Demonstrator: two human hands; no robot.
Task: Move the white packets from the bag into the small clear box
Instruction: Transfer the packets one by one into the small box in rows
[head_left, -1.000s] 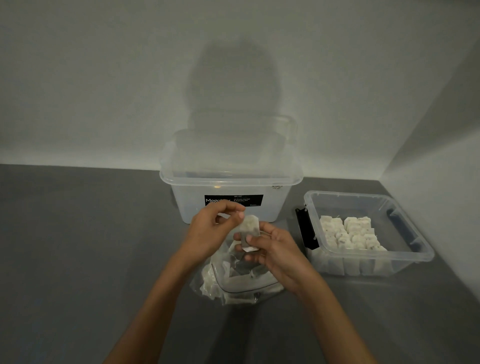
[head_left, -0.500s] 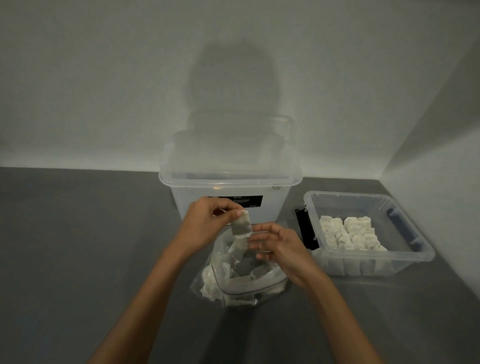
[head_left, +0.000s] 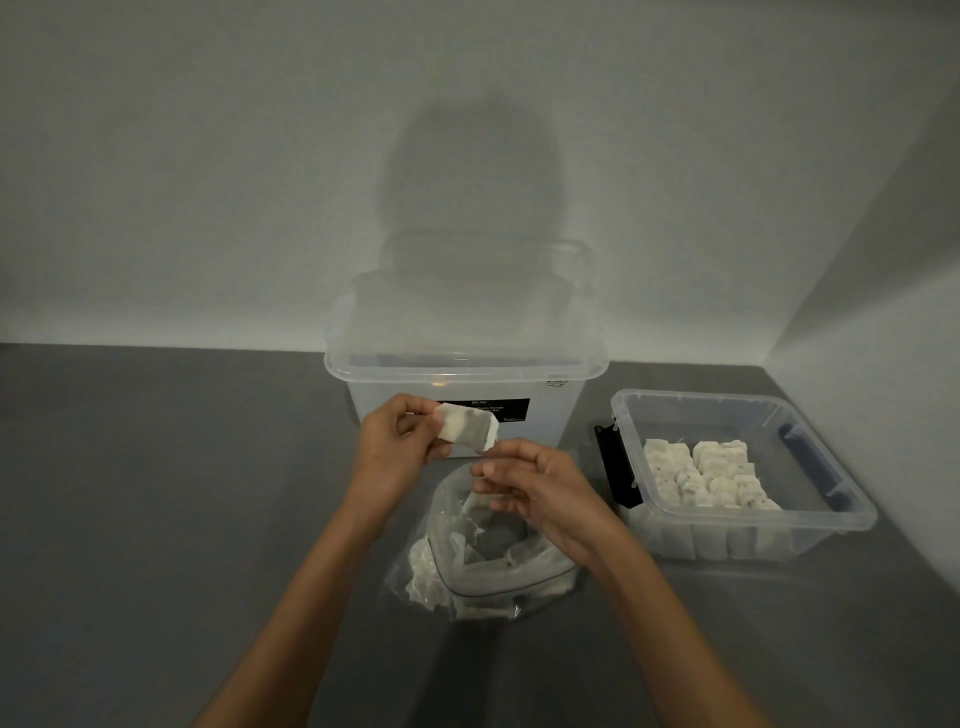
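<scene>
From the head camera, the left hand (head_left: 397, 441) pinches a white packet (head_left: 467, 427) between thumb and curled fingers, holding it tilted lengthwise in front of the black label (head_left: 506, 410) on the large lidded bin (head_left: 467, 358). Half a second ago that packet stood more upright and lower, close against the right fingers; a second ago both hands gripped it together just over the bag. The right hand (head_left: 540, 491) now sits just below and apart from the packet, fingers curled with the tips drawn together above the bag's mouth; whether they pinch anything cannot be told. The clear bag (head_left: 483, 569) lies slumped on the surface below both hands, open at the top, with more white packets bunched inside it. To the right stands the small clear box (head_left: 852, 517), lid off, with rows of packets (head_left: 706, 475) packed against its near wall, a black latch (head_left: 615, 470) on its left end and a blue handle (head_left: 810, 467) on its right. Everything rests on a dark grey tabletop (head_left: 156, 519) set into a corner of pale walls (head_left: 208, 156); a rounded shadow (head_left: 472, 176) falls on the back wall above the bin.
</scene>
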